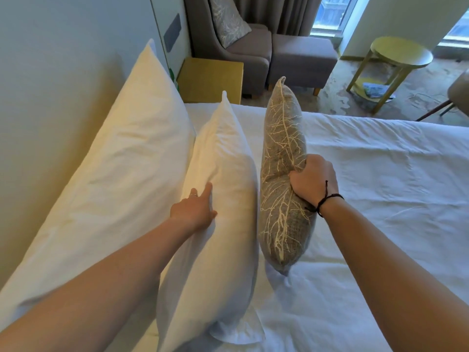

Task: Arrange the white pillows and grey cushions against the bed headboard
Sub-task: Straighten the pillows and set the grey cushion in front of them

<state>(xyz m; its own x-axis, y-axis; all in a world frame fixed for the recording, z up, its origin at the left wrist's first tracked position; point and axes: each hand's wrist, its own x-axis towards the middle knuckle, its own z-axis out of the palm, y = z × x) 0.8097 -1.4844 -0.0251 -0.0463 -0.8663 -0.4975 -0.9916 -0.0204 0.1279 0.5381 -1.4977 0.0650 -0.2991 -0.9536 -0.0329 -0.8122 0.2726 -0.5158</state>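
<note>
- Against the headboard point(50, 85) on the left, a large white pillow point(121, 158) leans back, and a second white pillow point(223, 199) stands on edge just in front of it.
- The left hand point(194, 209) rests on that second pillow with straight fingers, pressing its side and gripping nothing.
- The right hand point(313, 181) is closed around the right edge of a grey cushion point(281, 179) with a pale branch pattern, holding it upright on the white sheet point(380, 186).
- The cushion's long axis runs away from the person, parallel to the pillows, with a narrow gap between it and the second pillow.
- The likely next move is a short push leftwards until the cushion leans on that pillow; the right hand already holds it and the left can steady the pillow.
- A similar patterned cushion point(228, 19) sits on the armchair point(243, 49) beyond the bed.
- No brand, label or readable writing shows.
</note>
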